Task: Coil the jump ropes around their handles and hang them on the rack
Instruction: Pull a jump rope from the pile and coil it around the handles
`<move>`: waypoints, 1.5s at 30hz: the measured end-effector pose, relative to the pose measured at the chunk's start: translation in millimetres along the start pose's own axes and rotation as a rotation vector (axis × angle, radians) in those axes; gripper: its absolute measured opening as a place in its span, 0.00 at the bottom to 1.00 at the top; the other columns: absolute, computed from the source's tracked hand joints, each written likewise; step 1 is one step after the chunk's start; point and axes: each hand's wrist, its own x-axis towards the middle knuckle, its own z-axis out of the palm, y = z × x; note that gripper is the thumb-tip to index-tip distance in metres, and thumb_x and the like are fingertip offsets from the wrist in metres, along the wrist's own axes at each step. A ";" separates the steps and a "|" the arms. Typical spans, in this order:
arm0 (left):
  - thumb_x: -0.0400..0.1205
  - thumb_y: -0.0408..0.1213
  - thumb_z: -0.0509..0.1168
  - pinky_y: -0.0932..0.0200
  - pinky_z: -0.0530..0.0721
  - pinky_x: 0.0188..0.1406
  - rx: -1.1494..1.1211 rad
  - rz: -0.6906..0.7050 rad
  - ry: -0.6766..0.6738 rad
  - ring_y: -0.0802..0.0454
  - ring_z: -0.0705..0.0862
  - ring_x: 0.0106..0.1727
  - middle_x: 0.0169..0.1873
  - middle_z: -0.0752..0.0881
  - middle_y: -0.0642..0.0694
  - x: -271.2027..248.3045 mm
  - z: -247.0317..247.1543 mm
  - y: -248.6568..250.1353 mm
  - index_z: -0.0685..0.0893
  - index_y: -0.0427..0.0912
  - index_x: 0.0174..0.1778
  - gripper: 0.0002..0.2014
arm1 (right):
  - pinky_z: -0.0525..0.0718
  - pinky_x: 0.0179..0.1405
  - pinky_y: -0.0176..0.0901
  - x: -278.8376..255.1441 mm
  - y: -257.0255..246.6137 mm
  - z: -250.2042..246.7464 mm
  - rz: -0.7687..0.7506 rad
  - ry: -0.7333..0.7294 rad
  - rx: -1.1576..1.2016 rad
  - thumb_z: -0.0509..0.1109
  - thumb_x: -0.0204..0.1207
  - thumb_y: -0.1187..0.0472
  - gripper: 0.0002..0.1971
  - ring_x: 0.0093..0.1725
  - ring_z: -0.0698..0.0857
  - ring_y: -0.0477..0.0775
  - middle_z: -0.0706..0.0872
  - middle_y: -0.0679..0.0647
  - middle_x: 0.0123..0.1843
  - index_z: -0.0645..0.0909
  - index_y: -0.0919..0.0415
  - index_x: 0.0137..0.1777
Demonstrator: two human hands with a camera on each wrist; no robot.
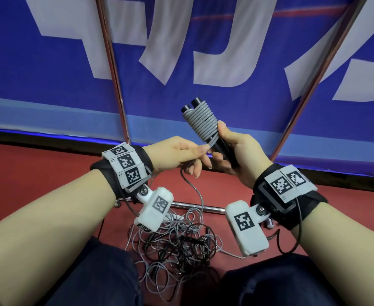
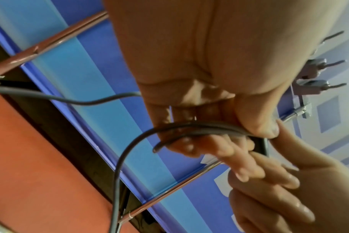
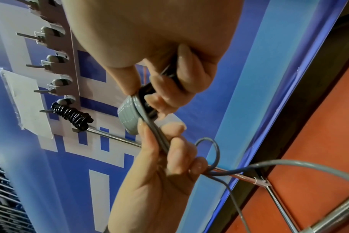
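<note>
Nearest, the person's knees in dark trousers [image 1: 97,277] frame a tangled heap of loose ropes [image 1: 175,239], grey and black, lying on the red floor [image 1: 27,173]. Both forearms reach forward over that heap, each wrist wrapped in a black band carrying white marker tiles and a white camera housing. The left hand [image 1: 179,154] is held palm-down at mid-height, its thumb and forefinger pressed together on the grey rope [image 1: 194,191], which drops from the pinch in a loose curve to the heap below; the left wrist view shows two strands of it [image 2: 199,129] lying across the curled fingers under the thumb. Just to its right, the right hand [image 1: 236,151] is turned palm-inward, fingers and thumb wrapped tight round the lower ends of a pair of black handles [image 1: 222,147], which tilt up and to the left. A neat grey coil [image 1: 200,124] already binds the upper part of the handles together, leaving their black tips bare. The two hands almost touch at the base of the coil. Farther off, slanted metal poles [image 1: 115,69] stand before a blue banner [image 1: 49,62] with white lettering. On the far rack [image 3: 56,63] of hooks, seen from the right wrist, one black coiled rope [image 3: 72,115] already hangs.
</note>
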 end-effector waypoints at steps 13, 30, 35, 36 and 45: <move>0.81 0.32 0.65 0.69 0.79 0.34 -0.091 0.170 0.264 0.60 0.78 0.27 0.29 0.88 0.51 9.0 1.3 -6.6 0.89 0.42 0.38 0.09 | 0.47 0.18 0.35 3.0 -4.1 2.1 0.006 0.032 0.292 0.56 0.83 0.38 0.25 0.14 0.58 0.41 0.69 0.48 0.21 0.76 0.60 0.39; 0.63 0.48 0.78 0.71 0.76 0.26 -0.511 0.217 -0.006 0.61 0.78 0.27 0.58 0.85 0.47 12.6 -1.1 2.8 0.75 0.44 0.67 0.37 | 0.59 0.15 0.35 6.3 -1.2 2.2 0.439 -0.869 0.718 0.50 0.78 0.30 0.36 0.12 0.59 0.48 0.70 0.53 0.14 0.70 0.61 0.24; 0.64 0.41 0.77 0.68 0.77 0.24 -0.468 0.144 0.111 0.59 0.77 0.21 0.39 0.89 0.46 11.8 -1.2 1.5 0.81 0.37 0.54 0.24 | 0.56 0.14 0.32 1.2 -7.4 5.1 0.361 -0.571 0.388 0.49 0.70 0.22 0.40 0.10 0.59 0.49 0.64 0.53 0.13 0.68 0.61 0.23; 0.68 0.36 0.77 0.68 0.77 0.24 -0.445 0.128 0.157 0.57 0.78 0.21 0.35 0.88 0.46 11.4 -0.7 0.3 0.80 0.36 0.52 0.20 | 0.61 0.16 0.34 2.5 -6.1 6.1 0.271 -0.431 0.204 0.46 0.72 0.22 0.42 0.11 0.63 0.51 0.68 0.56 0.15 0.73 0.63 0.25; 0.77 0.29 0.70 0.66 0.75 0.19 -0.343 0.144 0.382 0.54 0.79 0.21 0.41 0.84 0.45 13.1 16.6 4.9 0.76 0.42 0.50 0.10 | 0.85 0.31 0.48 3.8 -3.9 10.2 -0.027 0.103 -0.133 0.52 0.85 0.40 0.33 0.28 0.83 0.61 0.85 0.65 0.31 0.85 0.69 0.42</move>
